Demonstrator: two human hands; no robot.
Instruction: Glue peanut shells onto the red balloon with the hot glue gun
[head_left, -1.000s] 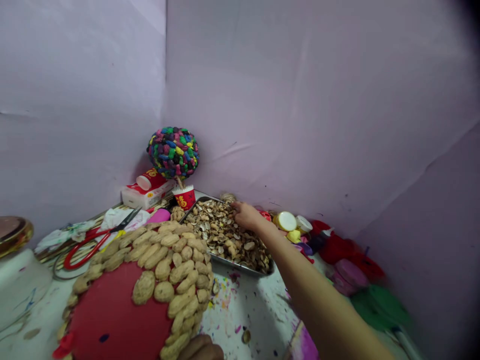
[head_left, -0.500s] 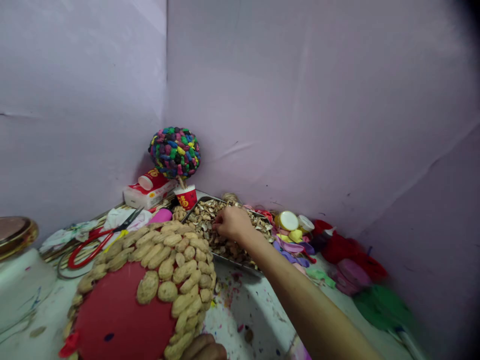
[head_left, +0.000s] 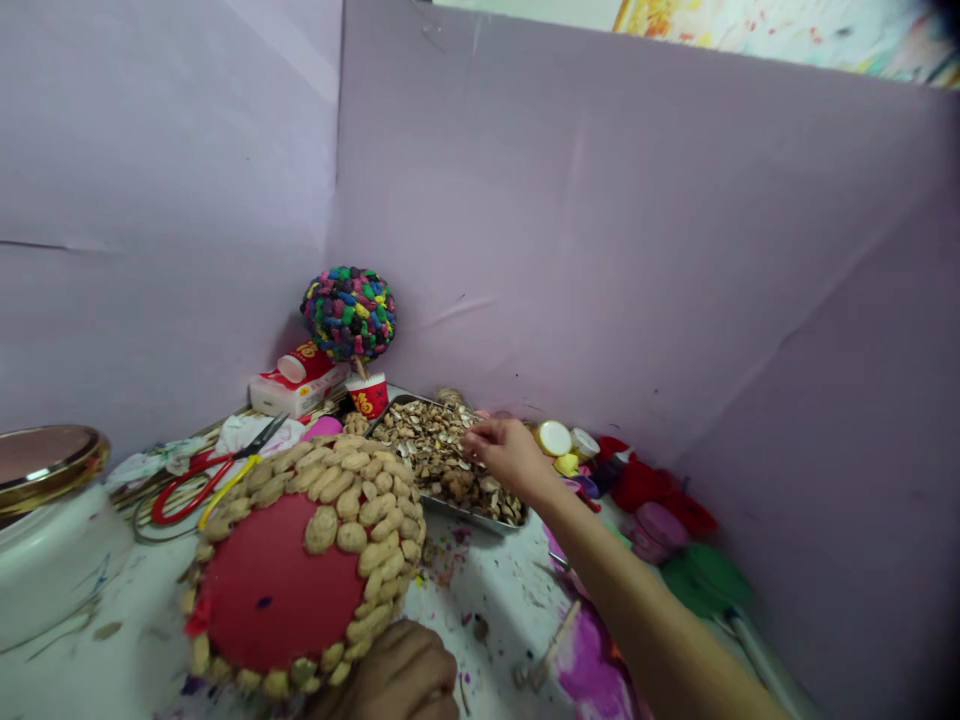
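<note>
A red balloon [head_left: 281, 585], its knot at the lower left, is partly covered with rows of peanut shells [head_left: 390, 530]. My left hand [head_left: 409, 675] grips it at the lower right edge, fingers curled and partly hidden below it. Behind it lies a metal tray [head_left: 469, 517] full of loose shells and shell pieces [head_left: 431, 440]. Above the tray's right side is my right hand [head_left: 510, 455], with thumb and fingers pinched together. Whatever is between those fingertips is too small to make out.
Scissors with red handles [head_left: 199, 485] lie at left, beside a gold-rimmed white container [head_left: 52, 540]. A colourful ball tree [head_left: 350, 313] in a red cup [head_left: 367, 397] stands in the corner. Jars [head_left: 553, 438], balloons and pink paint stains [head_left: 592, 665] are at right.
My right hand has lifted from among the shells and moved right. The view has shifted, showing more of the balloon, my left hand and the wall's top edge.
</note>
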